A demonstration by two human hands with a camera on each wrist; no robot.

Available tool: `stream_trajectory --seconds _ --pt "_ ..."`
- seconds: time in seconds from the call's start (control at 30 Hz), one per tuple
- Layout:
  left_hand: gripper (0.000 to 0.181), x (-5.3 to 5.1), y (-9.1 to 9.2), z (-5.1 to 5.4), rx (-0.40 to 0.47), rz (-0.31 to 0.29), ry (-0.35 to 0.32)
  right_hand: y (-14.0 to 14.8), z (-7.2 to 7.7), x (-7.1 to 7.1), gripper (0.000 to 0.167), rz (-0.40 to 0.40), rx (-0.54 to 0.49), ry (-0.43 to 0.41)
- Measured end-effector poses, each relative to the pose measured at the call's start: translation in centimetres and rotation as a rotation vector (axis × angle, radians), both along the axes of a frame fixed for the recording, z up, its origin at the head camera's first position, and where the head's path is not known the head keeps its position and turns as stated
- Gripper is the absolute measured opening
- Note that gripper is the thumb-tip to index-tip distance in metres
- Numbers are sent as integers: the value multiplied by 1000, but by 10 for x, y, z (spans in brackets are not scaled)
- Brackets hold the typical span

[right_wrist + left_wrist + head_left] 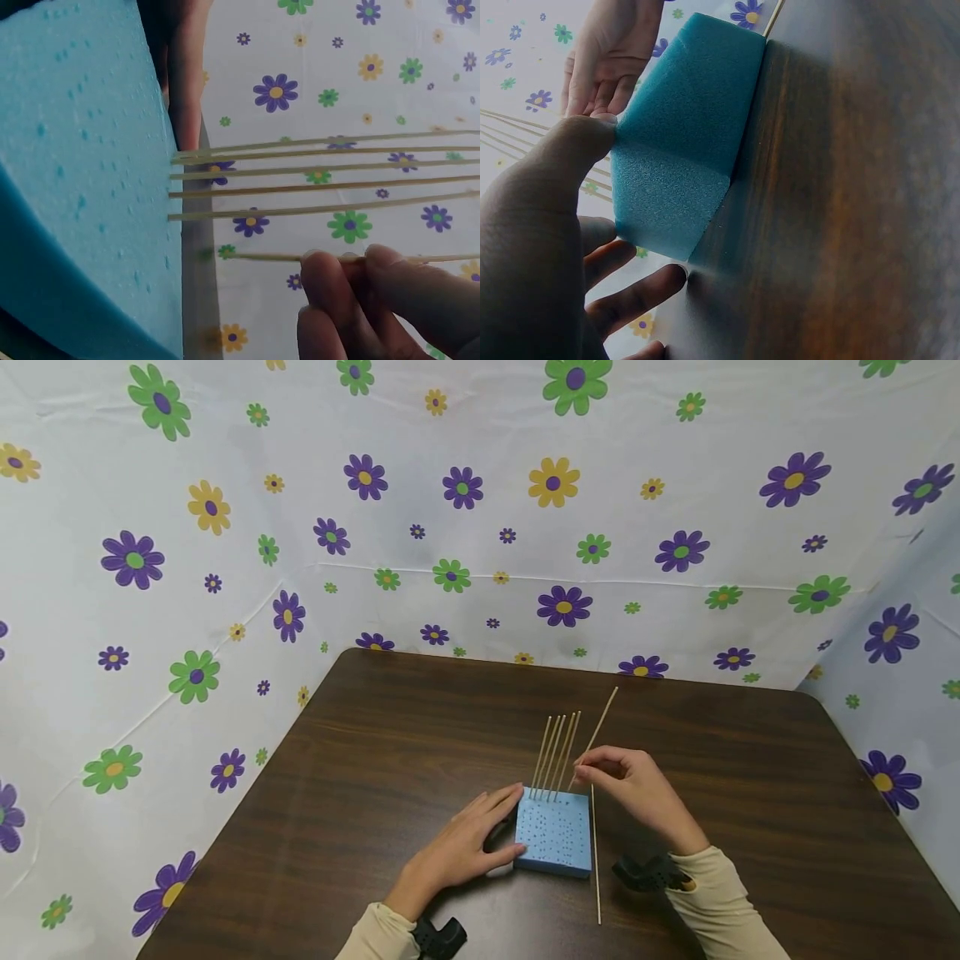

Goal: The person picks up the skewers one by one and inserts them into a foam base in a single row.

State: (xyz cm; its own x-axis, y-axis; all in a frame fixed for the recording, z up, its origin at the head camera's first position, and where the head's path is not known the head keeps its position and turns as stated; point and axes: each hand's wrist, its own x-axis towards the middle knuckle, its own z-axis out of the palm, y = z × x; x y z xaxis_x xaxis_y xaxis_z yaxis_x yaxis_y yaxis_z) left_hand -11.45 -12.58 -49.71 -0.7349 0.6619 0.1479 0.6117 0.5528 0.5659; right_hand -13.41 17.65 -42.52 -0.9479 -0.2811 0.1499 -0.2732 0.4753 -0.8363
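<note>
A light blue foam block [553, 832], its top dotted with small holes, lies on the table. Several thin wooden sticks [551, 758] stand upright in a row along its far edge. My left hand [461, 847] rests against the block's left side, its thumb [592, 135] on the near top corner and a fingertip by the far corner. Between thumb and fingertips, my right hand [637, 785] pinches another wooden stick [602, 717], tilted right. In the right wrist view, that stick's lower end [232, 256] is apart from the block, beside the row.
One more stick [597, 868] lies on the dark wooden table [375, 760], along the block's right side. A white cloth with printed flowers [480, 552] hangs behind and beside the table. Each wrist wears a black device [645, 872].
</note>
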Motion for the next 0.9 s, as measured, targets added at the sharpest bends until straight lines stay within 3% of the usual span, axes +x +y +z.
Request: stream_trajectory --seconds 0.43,0.9 --pt "81 0 0 -2 -6 3 -3 -6 -2 2 15 39 76 -24" --pt "81 0 0 -1 -13 9 -20 -9 -5 1 9 41 128 29"
